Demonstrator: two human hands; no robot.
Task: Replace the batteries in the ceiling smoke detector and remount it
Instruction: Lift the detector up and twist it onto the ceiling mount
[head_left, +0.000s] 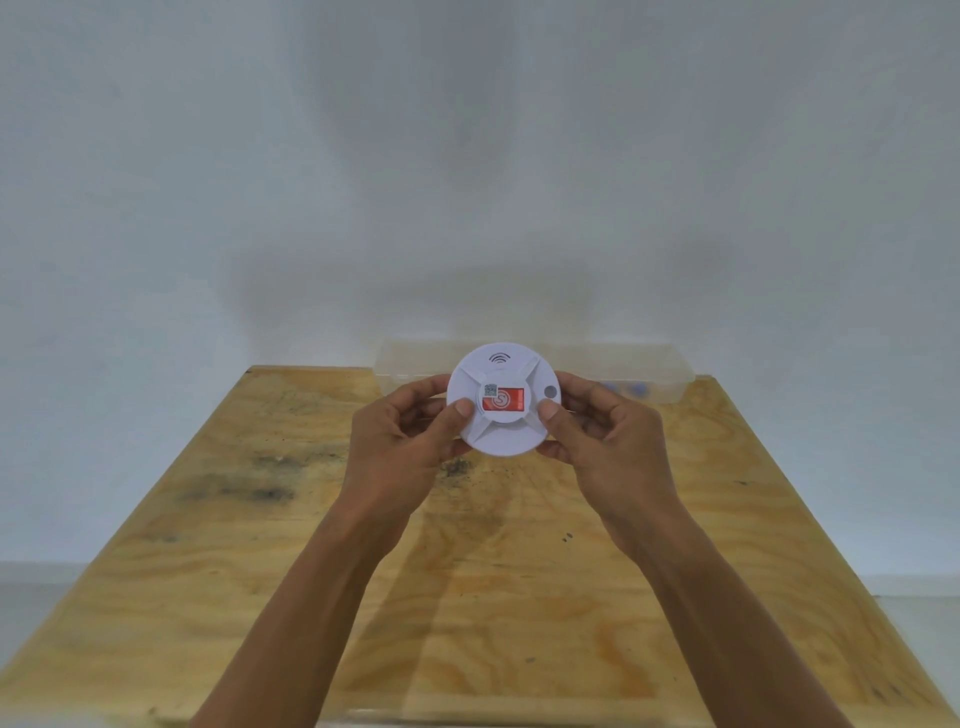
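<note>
A round white smoke detector (503, 436) is held above the wooden table (260, 571), its front facing me with a red label and a small wave symbol near the top. My left hand (405, 441) grips its left edge, thumb pressed on the face. My right hand (602, 441) grips its right edge, thumb on the face below a small grey button. The fingers of both hands curl behind the detector. The back of the detector is hidden.
A clear plastic box (649, 374) stands at the table's far edge against the pale wall, with small blue items inside. The plywood tabletop shows dark smudges left of the hands.
</note>
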